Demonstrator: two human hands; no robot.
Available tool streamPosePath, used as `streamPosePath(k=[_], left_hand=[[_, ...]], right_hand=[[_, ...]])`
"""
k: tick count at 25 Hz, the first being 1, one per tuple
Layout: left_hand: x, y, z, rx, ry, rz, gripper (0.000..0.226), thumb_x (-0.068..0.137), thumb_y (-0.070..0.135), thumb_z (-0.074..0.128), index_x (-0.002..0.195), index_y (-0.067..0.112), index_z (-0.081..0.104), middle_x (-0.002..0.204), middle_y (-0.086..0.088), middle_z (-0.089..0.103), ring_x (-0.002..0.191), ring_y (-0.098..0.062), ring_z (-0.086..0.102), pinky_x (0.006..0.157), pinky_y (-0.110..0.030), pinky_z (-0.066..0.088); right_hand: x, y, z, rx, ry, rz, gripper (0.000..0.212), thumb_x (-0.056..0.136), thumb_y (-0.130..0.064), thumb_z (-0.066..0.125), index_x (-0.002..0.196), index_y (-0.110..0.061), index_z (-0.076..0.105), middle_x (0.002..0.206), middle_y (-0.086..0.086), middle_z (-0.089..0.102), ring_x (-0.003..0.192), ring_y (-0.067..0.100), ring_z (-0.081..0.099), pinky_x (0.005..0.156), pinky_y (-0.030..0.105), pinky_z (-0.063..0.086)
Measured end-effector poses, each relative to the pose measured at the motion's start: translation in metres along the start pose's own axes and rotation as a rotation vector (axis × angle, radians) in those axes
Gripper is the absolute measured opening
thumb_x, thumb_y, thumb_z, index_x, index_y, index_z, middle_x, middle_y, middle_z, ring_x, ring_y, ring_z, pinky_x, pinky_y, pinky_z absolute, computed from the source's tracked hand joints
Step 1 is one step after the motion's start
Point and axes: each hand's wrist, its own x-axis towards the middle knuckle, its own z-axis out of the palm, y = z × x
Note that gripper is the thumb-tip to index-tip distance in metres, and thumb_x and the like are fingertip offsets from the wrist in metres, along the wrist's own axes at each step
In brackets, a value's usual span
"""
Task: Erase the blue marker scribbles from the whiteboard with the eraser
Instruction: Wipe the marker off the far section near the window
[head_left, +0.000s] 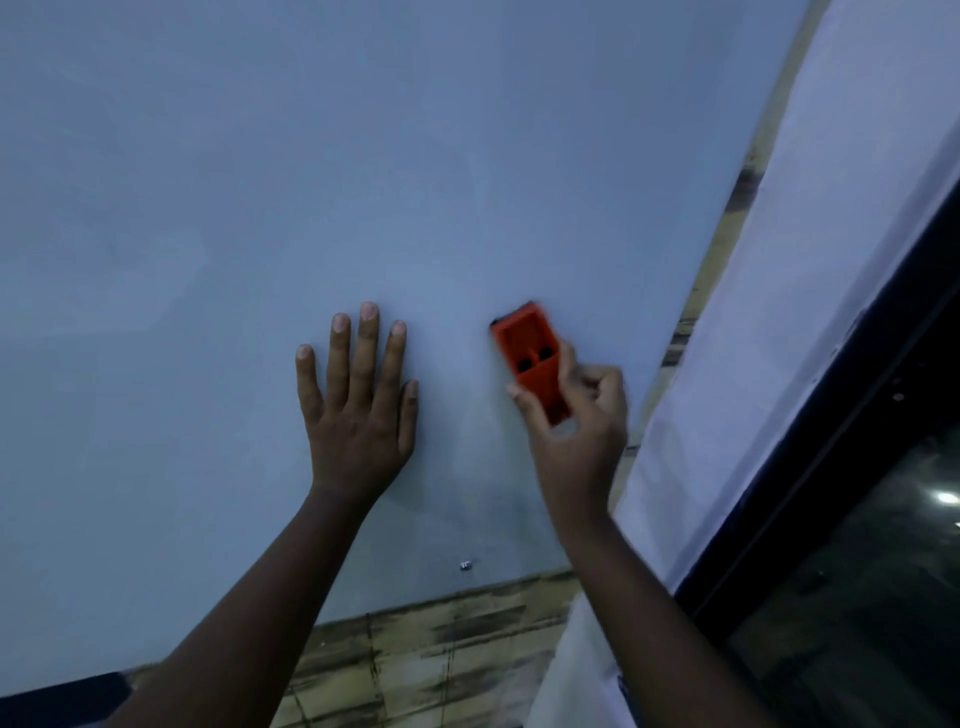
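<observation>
Head view, left to right: the pale, smooth whiteboard (208, 182) fills most of the frame, and no clear blue scribble shows on it, only faint smudging. The left hand (358, 410) lies flat against the board with its fingers straight and spread, holding nothing. Just beside it to the right, the right hand (576, 415) pinches the lower end of the orange plastic block eraser (530, 358), thumb on one side, curled fingers on the other. The eraser's long axis runs up and slightly left from that grip, so the free end leads any upward stroke. At far right hang a white sheet (831, 260) and a dark window frame (852, 467).
</observation>
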Motion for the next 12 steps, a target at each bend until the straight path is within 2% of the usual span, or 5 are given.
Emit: streamPosePath(k=[3, 5, 8, 10, 12], left_hand=[[-0.016, 0.001, 0.004, 0.006, -0.013, 0.007, 0.067, 0.109, 0.032, 0.046, 0.168, 0.01, 0.024, 0.178, -0.011, 0.007, 0.165, -0.031, 0.006, 0.132, -0.055, 0.002], [-0.026, 0.002, 0.006, 0.021, -0.017, 0.004, 0.067, 0.109, 0.033, 0.046, 0.168, 0.01, 0.024, 0.178, -0.012, 0.007, 0.165, -0.031, 0.006, 0.132, -0.055, 0.002], [-0.038, 0.007, 0.007, 0.024, -0.028, -0.008, 0.068, 0.108, 0.034, 0.047, 0.168, 0.012, 0.023, 0.178, -0.011, 0.007, 0.165, -0.031, 0.005, 0.132, -0.055, 0.001], [-0.046, 0.01, 0.007, 0.014, -0.038, -0.02, 0.069, 0.109, 0.034, 0.047, 0.169, 0.013, 0.021, 0.178, -0.01, 0.005, 0.165, -0.03, 0.004, 0.132, -0.055, 0.0], [-0.054, 0.012, 0.007, 0.005, -0.052, -0.026, 0.069, 0.109, 0.034, 0.047, 0.169, 0.013, 0.019, 0.178, -0.01, 0.004, 0.165, -0.03, 0.003, 0.132, -0.055, -0.001]], right_hand=[[-0.085, 0.022, 0.02, -0.166, -0.19, -0.116, 0.067, 0.08, -0.041, 0.078, 0.142, -0.021, 0.063, 0.105, 0.006, 0.059, 0.093, 0.028, 0.057, 0.078, 0.039, 0.051], [-0.139, 0.041, 0.028, -0.269, -0.26, -0.133, 0.07, 0.074, -0.035, 0.088, 0.139, -0.02, 0.065, 0.105, 0.007, 0.063, 0.094, 0.027, 0.059, 0.077, 0.04, 0.054], [-0.188, 0.057, 0.032, -0.301, -0.308, -0.041, 0.079, 0.06, -0.028, 0.1, 0.133, -0.02, 0.069, 0.11, 0.007, 0.067, 0.1, 0.026, 0.061, 0.079, 0.04, 0.061], [-0.193, 0.057, 0.031, -0.26, -0.339, 0.037, 0.079, 0.058, -0.027, 0.101, 0.131, -0.022, 0.07, 0.11, 0.004, 0.068, 0.101, 0.023, 0.062, 0.078, 0.036, 0.061], [-0.179, 0.047, 0.028, -0.134, -0.278, 0.215, 0.073, 0.062, -0.027, 0.1, 0.129, -0.021, 0.072, 0.104, -0.002, 0.068, 0.094, 0.015, 0.064, 0.075, 0.033, 0.06]])
